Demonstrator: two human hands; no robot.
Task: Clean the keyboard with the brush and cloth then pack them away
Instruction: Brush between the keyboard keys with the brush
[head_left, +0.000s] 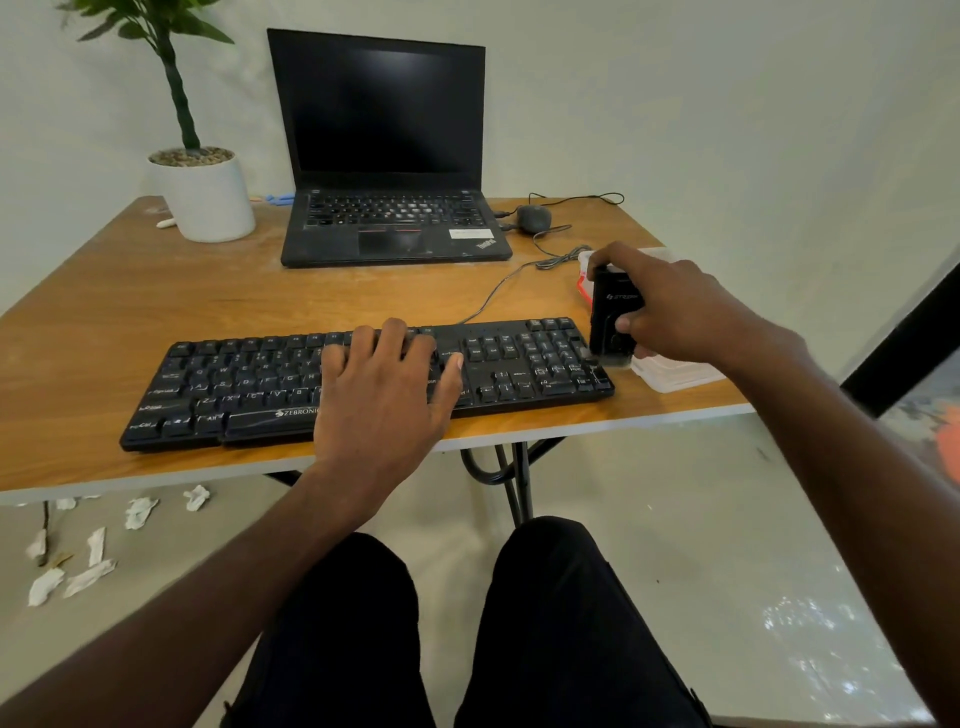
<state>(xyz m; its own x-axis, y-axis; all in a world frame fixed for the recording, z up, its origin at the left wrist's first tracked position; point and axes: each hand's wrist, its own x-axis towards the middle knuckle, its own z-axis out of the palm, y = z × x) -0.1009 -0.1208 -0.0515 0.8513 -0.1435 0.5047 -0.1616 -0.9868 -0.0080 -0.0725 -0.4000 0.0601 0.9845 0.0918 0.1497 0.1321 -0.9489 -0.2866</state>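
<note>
Taking the flat black plastic full-size keyboard (363, 379) at the near edge of the brown wood-grain table (156, 312) as the landmark: far behind its left end stands a white round pot with a green plant (205, 195), and behind its middle an open black laptop (384, 156). The left hand (384, 387) lies flat on the keyboard's middle keys, fingers straight and spread, pressing it down. At the keyboard's right end the right hand (670, 306) grips a black block-shaped brush (613, 322), fingers curled round its body, thumb on its front, pale bristles touching the number-pad keys. Just right of the keyboard sits a clear plastic case (675, 374). I see no cloth. The keyboard sits near the table edge, so a hard sweep could likely nudge it off if the left hand eases; the brush could also knock the case, or flick dust onto the laptop
</note>
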